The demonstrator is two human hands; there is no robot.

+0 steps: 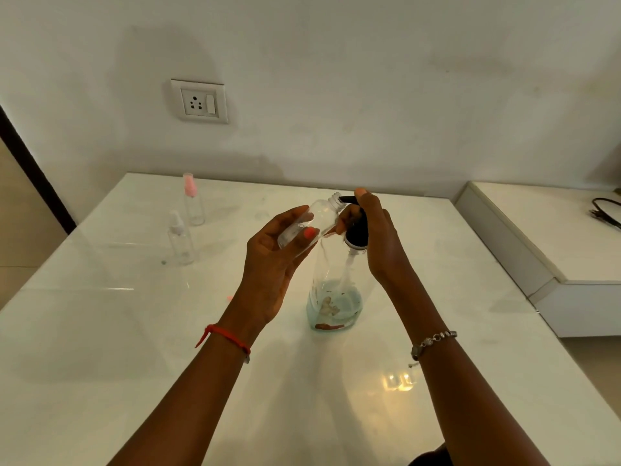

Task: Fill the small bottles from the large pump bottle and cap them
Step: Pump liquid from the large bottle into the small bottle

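Observation:
A large clear pump bottle (334,297) stands mid-table with a little pale blue liquid at its bottom. Its black pump head (357,233) is under my right hand (378,237), whose fingers curl round it with a fingertip on top. My left hand (275,260) holds a small uncapped clear bottle (319,218), tilted with its threaded neck against the black nozzle. Two more small bottles stand at the far left: one with a pink cap (193,201), one with a white cap (180,240).
The glossy white table (134,331) meets the wall at the back. A lower white ledge (537,247) lies to the right, with a black cable (605,210) on it. A wall socket (199,101) sits above the table.

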